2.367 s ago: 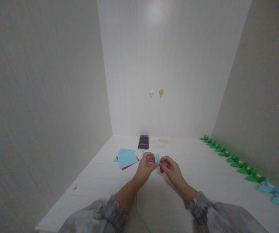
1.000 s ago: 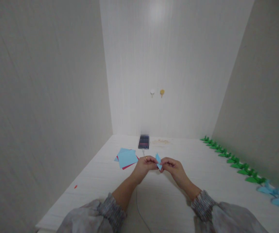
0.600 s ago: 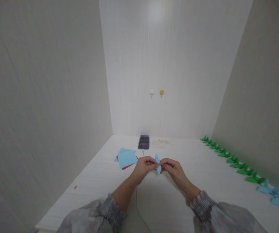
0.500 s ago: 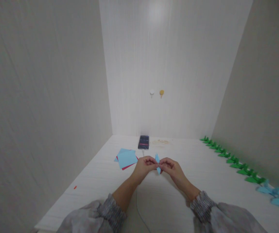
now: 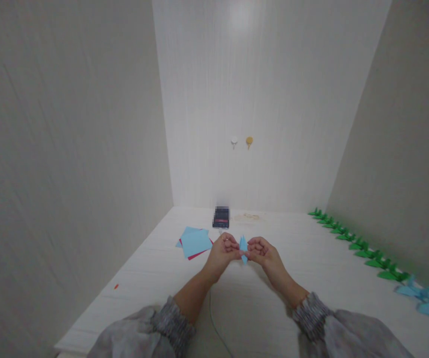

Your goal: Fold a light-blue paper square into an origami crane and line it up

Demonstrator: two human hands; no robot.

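A small folded piece of light blue paper (image 5: pixel 243 244) is held upright above the white table (image 5: pixel 155 278), pinched from both sides. My left hand (image 5: pixel 224 252) grips its left side with curled fingers, and a ring shows on one finger. On the other side, my right hand (image 5: pixel 263 252) pinches the paper with its fingertips. The two hands almost touch at the paper, a little above the tabletop.
A stack of light blue and red paper sheets (image 5: pixel 194 242) lies to the left of my hands. A dark phone (image 5: pixel 221 218) lies behind, with a cable (image 5: pixel 214 323) running toward me. Green folded figures (image 5: pixel 356 244) and blue ones (image 5: pixel 427 304) line the right wall.
Both hands have turned the blue paper slightly and lifted it a touch; the fingers have shifted their pinch. The sheets and the row of figures stay where they were.
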